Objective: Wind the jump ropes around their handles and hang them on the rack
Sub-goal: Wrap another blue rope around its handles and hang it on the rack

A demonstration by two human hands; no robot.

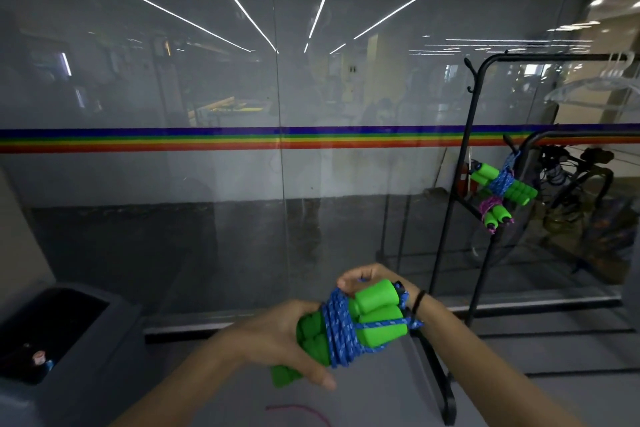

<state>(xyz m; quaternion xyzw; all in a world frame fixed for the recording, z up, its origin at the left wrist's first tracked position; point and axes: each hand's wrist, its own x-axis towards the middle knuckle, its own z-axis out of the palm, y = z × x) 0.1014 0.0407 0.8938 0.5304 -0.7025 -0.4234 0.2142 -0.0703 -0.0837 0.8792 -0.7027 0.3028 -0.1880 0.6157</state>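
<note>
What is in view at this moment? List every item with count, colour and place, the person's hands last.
Jump rope bundle in hand: one, green handles wound with blue rope, centre foreground.
Hung jump rope bundles: two, green handles, one blue rope, one purple, on the rack.
Rack: one, black, right.
Hangers: clear, count unclear, top rail.
Loose rope: one, pink, on the floor.
Bin: one, grey, lower left.
Rainbow stripe: one, across the glass wall.
Left hand: holds the handles.
Right hand: pinches the blue rope.

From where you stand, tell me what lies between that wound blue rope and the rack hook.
Nothing visible blocks the way. The blue rope bundle, held in both hands, has open air up and right to the black rack. Two wound ropes already hang near a hook there, so room at that spot looks tight.
</note>
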